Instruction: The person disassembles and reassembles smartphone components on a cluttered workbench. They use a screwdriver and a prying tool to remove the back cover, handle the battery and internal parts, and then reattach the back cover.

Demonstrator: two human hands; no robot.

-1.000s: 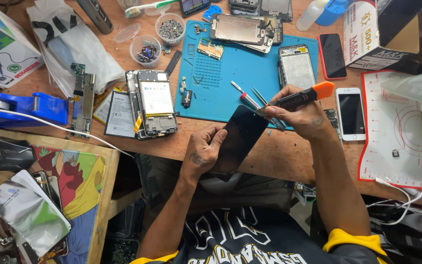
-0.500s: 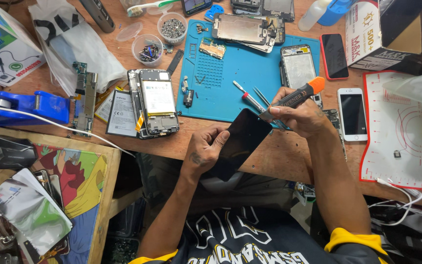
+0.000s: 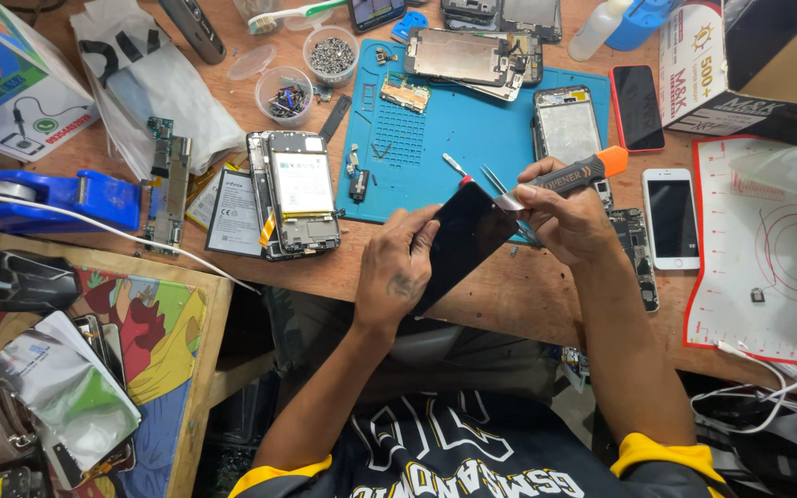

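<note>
My left hand (image 3: 400, 269) grips a black phone (image 3: 465, 238) by its lower left edge and holds it tilted above the front edge of the wooden table. My right hand (image 3: 572, 214) holds a flat metal opening tool with a dark handle and orange end (image 3: 576, 172). The tool's blade touches the phone's upper right corner. Both hands hover just in front of the blue work mat (image 3: 472, 129).
An opened phone with its battery showing (image 3: 297, 189) lies left of the mat beside a loose battery (image 3: 232, 210). Phone frames, tweezers (image 3: 495, 180), screw cups (image 3: 332, 53), a white phone (image 3: 671, 217), a blue tape dispenser (image 3: 57, 198) and a cardboard box (image 3: 731, 65) crowd the table.
Both hands have lifted the black phone up and toward the mat. The opening tool has moved with it, its blade now at the phone's top corner.
</note>
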